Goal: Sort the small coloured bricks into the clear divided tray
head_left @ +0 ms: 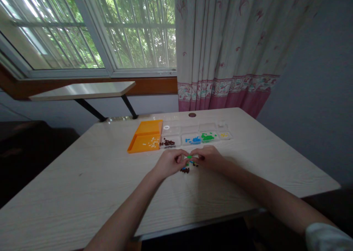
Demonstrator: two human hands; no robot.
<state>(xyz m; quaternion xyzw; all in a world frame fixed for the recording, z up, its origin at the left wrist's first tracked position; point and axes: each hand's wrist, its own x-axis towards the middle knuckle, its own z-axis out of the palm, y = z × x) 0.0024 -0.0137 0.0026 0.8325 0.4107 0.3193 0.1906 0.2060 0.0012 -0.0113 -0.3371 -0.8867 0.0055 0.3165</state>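
My left hand [170,161] and my right hand [209,157] meet fingertip to fingertip over the table, in front of the small boxes. Pinched between both sets of fingers is a small green piece [189,157], too small to name more exactly. Just below the hands, a cluster of tiny dark brown pieces [185,170] lies on the table, with bits of blue, green and yellow beside it. My fingers hide part of this cluster.
An orange open case [143,144] holds small white pieces. To its right, clear boxes hold brown pieces [168,142], blue pieces [194,139], green pieces [208,136] and yellow pieces [224,135]. A raised shelf [88,90] stands at the table's back left. Behind are a window and a curtain [209,49].
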